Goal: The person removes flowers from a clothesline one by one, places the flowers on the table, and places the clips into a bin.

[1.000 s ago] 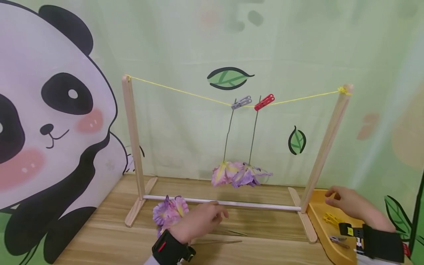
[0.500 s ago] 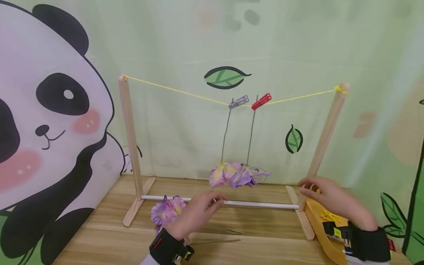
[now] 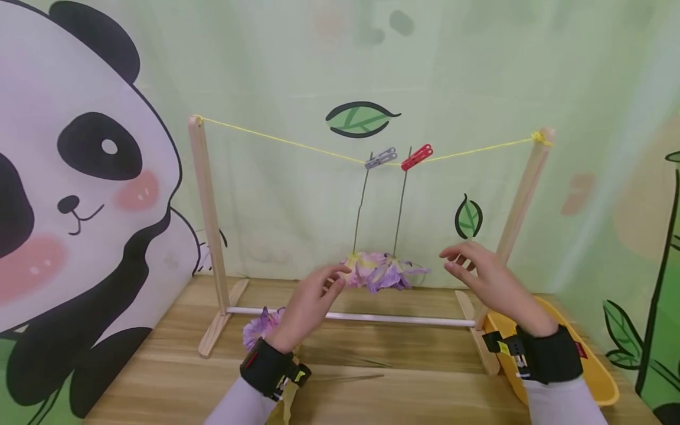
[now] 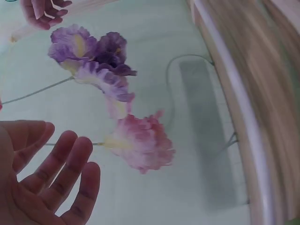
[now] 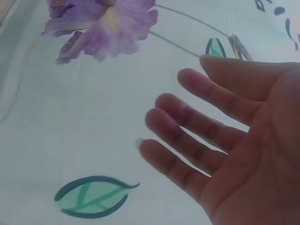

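Note:
Two artificial flowers hang upside down from a yellow string (image 3: 281, 140). A grey clothespin (image 3: 381, 158) holds the stem of the pink flower (image 4: 143, 143), and a red clothespin (image 3: 417, 157) holds that of the purple flower (image 3: 392, 276). My left hand (image 3: 308, 304) is raised just left of the pink flower, fingers loosely bent and holding nothing; in the head view its fingertips overlap the petals, so contact cannot be told. To the right of the purple flower, my right hand (image 3: 486, 280) hovers apart from it, fingers relaxed, nothing in them.
The string spans two wooden posts (image 3: 208, 218) joined by a white rod (image 3: 404, 320). More flowers (image 3: 257, 330) lie on the table behind my left forearm, their stems (image 3: 350, 378) pointing right. A yellow tray (image 3: 600, 383) stands at the right, partly behind my right wrist.
My right hand has risen from over the tray and moved left toward the hanging flowers. My left hand has lifted from near the rod to beside the pink flower.

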`<state>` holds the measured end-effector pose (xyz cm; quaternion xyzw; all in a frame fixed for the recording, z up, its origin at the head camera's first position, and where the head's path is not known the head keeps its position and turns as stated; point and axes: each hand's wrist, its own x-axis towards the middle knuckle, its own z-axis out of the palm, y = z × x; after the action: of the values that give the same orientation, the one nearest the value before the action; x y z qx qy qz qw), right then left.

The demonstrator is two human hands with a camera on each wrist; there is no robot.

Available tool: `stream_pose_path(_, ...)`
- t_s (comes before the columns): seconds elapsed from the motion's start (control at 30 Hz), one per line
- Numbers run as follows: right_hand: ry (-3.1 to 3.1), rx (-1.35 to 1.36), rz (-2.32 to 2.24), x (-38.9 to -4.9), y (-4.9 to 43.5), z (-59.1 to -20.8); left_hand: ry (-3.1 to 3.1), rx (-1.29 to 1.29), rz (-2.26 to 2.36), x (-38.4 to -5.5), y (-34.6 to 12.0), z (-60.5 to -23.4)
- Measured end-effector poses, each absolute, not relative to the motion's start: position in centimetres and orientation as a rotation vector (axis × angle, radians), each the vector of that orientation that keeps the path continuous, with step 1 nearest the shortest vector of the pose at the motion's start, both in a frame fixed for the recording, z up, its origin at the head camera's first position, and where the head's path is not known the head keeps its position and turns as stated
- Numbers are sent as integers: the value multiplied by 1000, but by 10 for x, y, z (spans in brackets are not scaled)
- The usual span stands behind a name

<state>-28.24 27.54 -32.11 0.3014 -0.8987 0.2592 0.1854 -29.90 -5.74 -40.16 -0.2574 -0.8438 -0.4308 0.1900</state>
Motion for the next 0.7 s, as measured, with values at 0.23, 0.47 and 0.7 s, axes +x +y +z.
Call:
stream_pose_path(0.23,-2493,887,655,-293,261,-298,-2333,-704,-1134,-308,-52,-375)
stream_pose_path(0.47,-2432,870,523,-297,248,-271,-2337,-714,-1067,-317,-51,-349)
stream_pose_path(0.7,-2254,943,437,-302,228,-236,-2308,-722,-1045,-328,-50,-324)
